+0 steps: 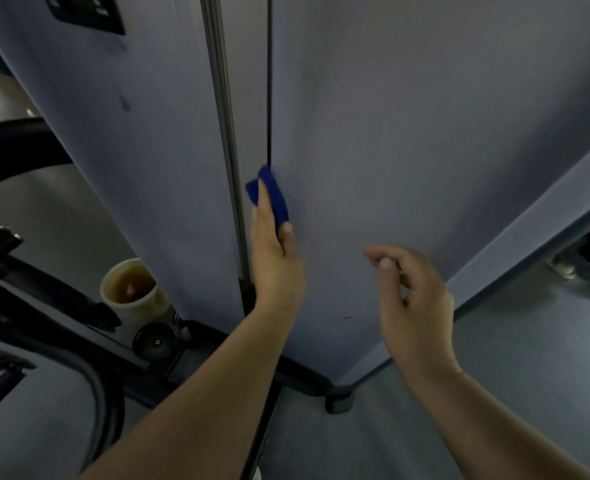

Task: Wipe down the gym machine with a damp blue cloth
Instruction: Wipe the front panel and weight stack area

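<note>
Beside the machine (407,133), cup (132,294) holds brownish liquid

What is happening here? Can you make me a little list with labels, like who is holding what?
place: close to a tall grey panel of the gym machine
left hand: holds the blue cloth against the dark vertical seam, fingers stretched along it
right hand: in the air beside the panel, fingers loosely curled, holding nothing
beside the seam: a grey metal rail
lower left: a cream cup with something brownish inside
floor: grey
</note>
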Motion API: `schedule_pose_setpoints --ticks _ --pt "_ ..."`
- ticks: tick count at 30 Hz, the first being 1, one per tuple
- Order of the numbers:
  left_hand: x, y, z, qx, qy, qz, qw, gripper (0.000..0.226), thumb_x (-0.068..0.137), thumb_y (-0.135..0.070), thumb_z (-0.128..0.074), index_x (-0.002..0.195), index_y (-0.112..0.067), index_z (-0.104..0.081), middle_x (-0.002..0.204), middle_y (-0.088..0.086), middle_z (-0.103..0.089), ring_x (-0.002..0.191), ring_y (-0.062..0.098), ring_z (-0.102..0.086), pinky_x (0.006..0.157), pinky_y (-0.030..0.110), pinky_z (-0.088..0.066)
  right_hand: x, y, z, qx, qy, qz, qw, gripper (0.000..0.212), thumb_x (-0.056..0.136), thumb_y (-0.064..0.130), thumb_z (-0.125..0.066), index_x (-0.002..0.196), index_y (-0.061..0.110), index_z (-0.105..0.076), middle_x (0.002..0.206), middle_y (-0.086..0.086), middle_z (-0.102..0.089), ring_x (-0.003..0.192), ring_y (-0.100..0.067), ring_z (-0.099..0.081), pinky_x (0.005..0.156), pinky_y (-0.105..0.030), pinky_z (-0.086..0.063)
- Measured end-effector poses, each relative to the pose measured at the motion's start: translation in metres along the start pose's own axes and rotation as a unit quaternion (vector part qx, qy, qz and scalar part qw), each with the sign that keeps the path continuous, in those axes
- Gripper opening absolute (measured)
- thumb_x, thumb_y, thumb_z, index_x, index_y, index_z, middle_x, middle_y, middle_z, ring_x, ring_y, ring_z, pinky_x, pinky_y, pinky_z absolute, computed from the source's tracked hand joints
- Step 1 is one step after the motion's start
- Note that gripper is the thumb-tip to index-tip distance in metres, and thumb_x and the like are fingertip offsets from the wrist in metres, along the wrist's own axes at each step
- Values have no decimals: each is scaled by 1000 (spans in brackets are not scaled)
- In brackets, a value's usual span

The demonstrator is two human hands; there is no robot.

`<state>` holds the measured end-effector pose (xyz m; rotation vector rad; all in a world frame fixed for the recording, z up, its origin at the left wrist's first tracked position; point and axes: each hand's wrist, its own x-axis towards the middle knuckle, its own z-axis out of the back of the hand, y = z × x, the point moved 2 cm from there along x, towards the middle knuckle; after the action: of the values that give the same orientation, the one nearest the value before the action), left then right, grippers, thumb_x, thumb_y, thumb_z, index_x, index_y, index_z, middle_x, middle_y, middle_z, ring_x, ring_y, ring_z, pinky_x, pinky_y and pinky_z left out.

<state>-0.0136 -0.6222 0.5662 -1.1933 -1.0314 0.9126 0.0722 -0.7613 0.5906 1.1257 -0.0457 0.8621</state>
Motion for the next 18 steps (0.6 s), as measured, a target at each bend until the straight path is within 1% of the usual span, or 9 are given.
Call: schedule_pose_setpoints --ticks 2,3,5,7,9,11,14,16,18 --pt "-18 20 -6 -43 -10 110 993 67 105 -10 -38 151 -50 -10 158 -20 -17 142 6 -26 111 24 -28 -5 -9 6 -33 -18 61 997 23 99 6 -49 105 15 -69 102 18 -61 98 12 -54 83 -2 -38" --pt "-25 21 -11 -51 -8 114 992 67 105 -10 -39 152 -48 -10 160 -18 -12 144 9 -24 114 26 -27 -6 -14 10 -49 -30 94 994 22 98 5 -49 106 12 -69 104 13 -62 100 9 -53 88 -4 -38" --pt "-39 7 -31 -34 23 33 999 67 105 -10 -39 152 -45 -9 162 -18 2 145 4 -13 114 19 -20 -8 -23 19 -82 -52 158 983 23 95 2 -50 108 6 -69 109 1 -63 105 -7 -54 95 -16 -40" --pt "-55 -11 -55 -1 75 -62 995 73 104 -7 -40 145 -51 0 159 -18 17 144 -2 1 114 15 -15 -7 -31 26 -95 -52 193 975 24 94 -2 -50 109 3 -68 110 -7 -65 104 -18 -58 95 -24 -44" --pt "-65 0 -65 126 90 -149 977 93 99 4 -46 141 -56 12 157 -13 29 149 8 11 118 23 -19 -7 -35 32 -96 -43 200 974 26 94 -2 -48 109 5 -69 109 -7 -66 101 -21 -61 92 -28 -48" --pt "-69 37 -67 234 110 -182 949 111 92 12 -53 143 -55 18 159 -2 30 151 21 12 119 32 -22 -11 -40 40 -102 -51 204 972 28 93 -1 -47 108 6 -69 107 -5 -66 100 -18 -60 89 -29 -49" --pt "-81 50 -73 227 114 -179 950 103 94 11 -50 149 -47 14 159 2 30 150 26 15 121 38 -19 -17 -52 54 -112 -66 183 975 25 90 0 -51 107 8 -68 105 3 -58 96 -16 -55 80 -33 -51" --pt "-82 27 -85 204 93 -219 950 96 93 13 -47 152 -40 7 156 -8 34 149 24 20 121 30 -2 -13 -60 64 -98 -77 129 984 22 89 -2 -57 107 10 -64 104 9 -50 89 -20 -57 73 -36 -53" --pt "-77 18 -93 216 85 -277 932 95 90 16 -48 154 -34 -1 155 -13 34 148 22 23 117 20 7 -7 -64 66 -89 -84 93 988 23 84 -4 -64 102 11 -61 102 9 -46 85 -19 -57 71 -31 -52"
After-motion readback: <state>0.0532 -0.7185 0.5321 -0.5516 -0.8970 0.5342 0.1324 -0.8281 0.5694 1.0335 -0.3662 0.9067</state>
